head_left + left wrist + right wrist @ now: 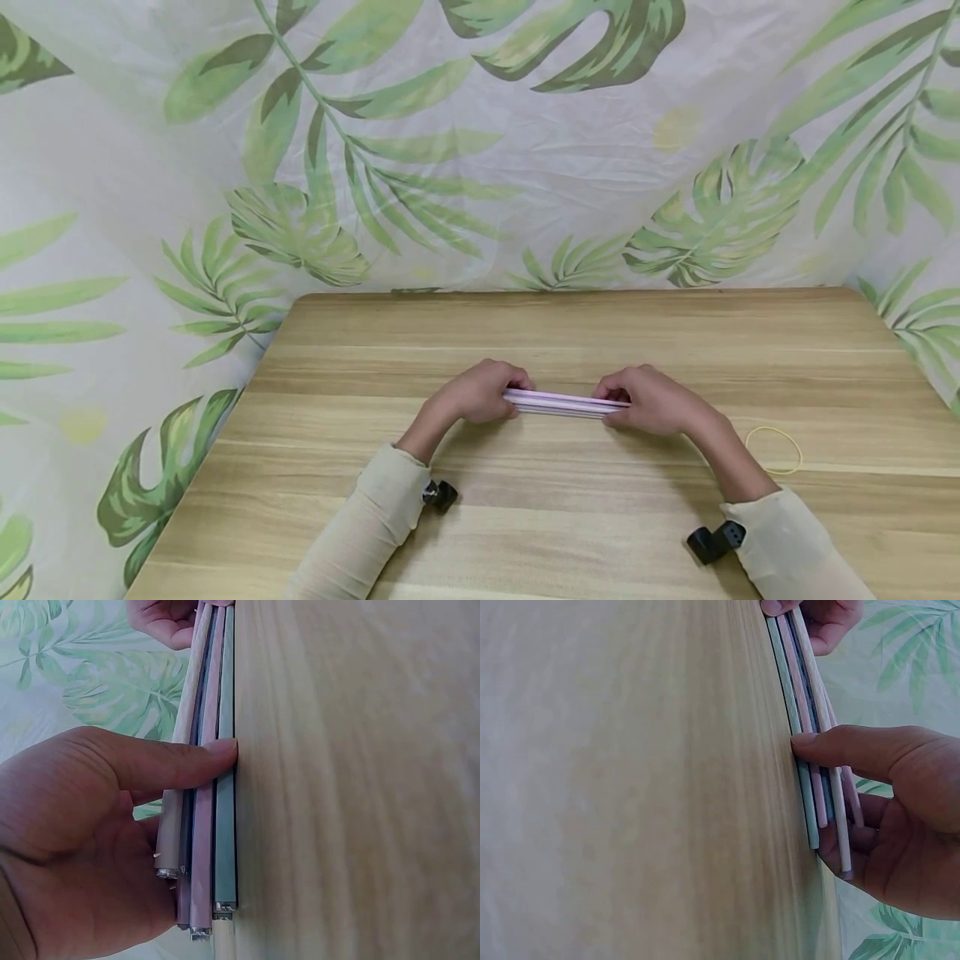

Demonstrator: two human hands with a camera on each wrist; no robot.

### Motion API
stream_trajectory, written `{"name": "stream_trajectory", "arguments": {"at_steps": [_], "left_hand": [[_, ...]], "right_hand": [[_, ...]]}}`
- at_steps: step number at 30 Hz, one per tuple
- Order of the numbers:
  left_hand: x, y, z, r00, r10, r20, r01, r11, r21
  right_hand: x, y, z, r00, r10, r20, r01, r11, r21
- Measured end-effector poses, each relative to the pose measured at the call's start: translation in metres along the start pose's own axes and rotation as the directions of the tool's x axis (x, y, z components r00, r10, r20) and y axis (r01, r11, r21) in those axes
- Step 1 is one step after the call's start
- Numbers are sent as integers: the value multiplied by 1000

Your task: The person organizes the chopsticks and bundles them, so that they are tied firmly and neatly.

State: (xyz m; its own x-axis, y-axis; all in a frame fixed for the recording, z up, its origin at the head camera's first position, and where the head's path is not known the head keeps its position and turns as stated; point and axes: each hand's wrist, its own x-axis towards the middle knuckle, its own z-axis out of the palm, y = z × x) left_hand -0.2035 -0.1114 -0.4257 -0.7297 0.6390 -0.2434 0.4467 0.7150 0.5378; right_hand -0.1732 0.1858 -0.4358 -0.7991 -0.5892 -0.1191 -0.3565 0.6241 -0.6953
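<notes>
Several thin pastel sticks (564, 404), pencil-like in shape, lie side by side in a bundle low over the table. My left hand (483, 392) grips one end and my right hand (662, 402) grips the other. In the left wrist view, the thumb presses across a green stick (226, 851), a pink stick (202, 862) and a whitish stick (171, 832). Their near ends are silvery and uneven. The right wrist view has the thumb over the green stick (805, 795), with the fingers behind the bundle, partly hidden.
A thin yellow loop, like a rubber band (772, 429), lies on the wooden table (570, 533) beside the right forearm. Leaf-patterned cloth (570, 167) hangs behind the table's far edge. A small black camera (716, 542) sits at the right sleeve.
</notes>
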Motion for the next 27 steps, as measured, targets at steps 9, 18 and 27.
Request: {"name": "stream_trajectory", "arguments": {"at_steps": [9, 18, 27], "left_hand": [[0, -1, 2, 998, -54, -36, 50, 995, -89], [0, 2, 2, 993, -102, -58, 92, 983, -156], [-1, 2, 1, 996, -84, -39, 84, 996, 7]], "right_hand": [[-1, 1, 0, 1000, -21, -14, 20, 999, -35], [-3, -5, -2, 1000, -8, -19, 7, 998, -60], [-3, -6, 0, 1000, 4, -13, -4, 999, -44]]}}
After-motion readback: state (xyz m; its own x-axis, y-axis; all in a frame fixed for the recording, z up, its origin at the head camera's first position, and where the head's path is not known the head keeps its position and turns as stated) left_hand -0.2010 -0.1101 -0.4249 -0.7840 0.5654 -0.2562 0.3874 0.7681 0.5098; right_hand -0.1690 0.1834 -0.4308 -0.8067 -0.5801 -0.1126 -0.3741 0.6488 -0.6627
